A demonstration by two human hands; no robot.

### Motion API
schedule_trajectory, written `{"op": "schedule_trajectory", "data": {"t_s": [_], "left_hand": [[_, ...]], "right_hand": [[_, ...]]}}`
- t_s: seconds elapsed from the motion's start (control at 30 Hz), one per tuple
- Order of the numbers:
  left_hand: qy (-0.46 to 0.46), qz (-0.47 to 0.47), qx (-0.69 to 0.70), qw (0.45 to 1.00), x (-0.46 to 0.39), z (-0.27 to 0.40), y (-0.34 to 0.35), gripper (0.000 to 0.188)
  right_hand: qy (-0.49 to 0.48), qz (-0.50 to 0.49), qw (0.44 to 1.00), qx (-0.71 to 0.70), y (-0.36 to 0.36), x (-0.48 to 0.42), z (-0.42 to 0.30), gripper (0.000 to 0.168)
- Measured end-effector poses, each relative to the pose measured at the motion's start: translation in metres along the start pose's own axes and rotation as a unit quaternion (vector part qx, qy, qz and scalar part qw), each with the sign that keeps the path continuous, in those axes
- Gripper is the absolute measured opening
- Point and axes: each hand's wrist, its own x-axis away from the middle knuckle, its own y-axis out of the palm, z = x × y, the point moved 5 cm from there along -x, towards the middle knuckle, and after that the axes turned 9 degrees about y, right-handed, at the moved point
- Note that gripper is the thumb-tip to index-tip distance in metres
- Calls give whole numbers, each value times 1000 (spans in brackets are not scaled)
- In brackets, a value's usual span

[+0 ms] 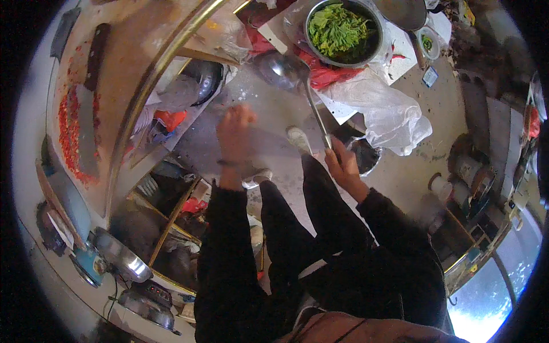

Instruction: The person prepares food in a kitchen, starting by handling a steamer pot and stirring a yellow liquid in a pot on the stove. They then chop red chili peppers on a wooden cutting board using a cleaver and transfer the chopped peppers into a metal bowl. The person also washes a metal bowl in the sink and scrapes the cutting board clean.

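Note:
My right hand grips the handle of a long metal ladle, whose broad round bowl points away from me over the floor. My left hand, blurred and with a dark band at its wrist, hovers over the floor between the counter and the ladle; I see nothing held in it, and its finger pose is unclear. Beyond the ladle stands a large metal pot with leafy greens in it. Red plastic and a clear plastic bag lie beside the pot.
A counter with a metal-trimmed edge curves along my left. On it lie a cleaver and chopped red peppers. Open cabinet shelves sit below. A black bin stands near my right hand. A small bowl is farther right.

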Motion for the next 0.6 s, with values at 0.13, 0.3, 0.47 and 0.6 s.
{"op": "schedule_trajectory", "data": {"t_s": [0.13,0.3,0.47,0.6], "left_hand": [[-361,174,478,782,-61,-34,23,37],[-392,204,430,787,-106,-59,43,34],[-329,317,472,754,-98,-93,55,23],[-342,348,440,754,-97,-92,45,17]], "right_hand": [[-114,22,992,43,3,-72,-64,37],[-112,3,982,149,35,-149,-126,36],[-105,8,977,184,72,-181,-145,30],[-114,40,969,217,77,-193,-142,30]]}}
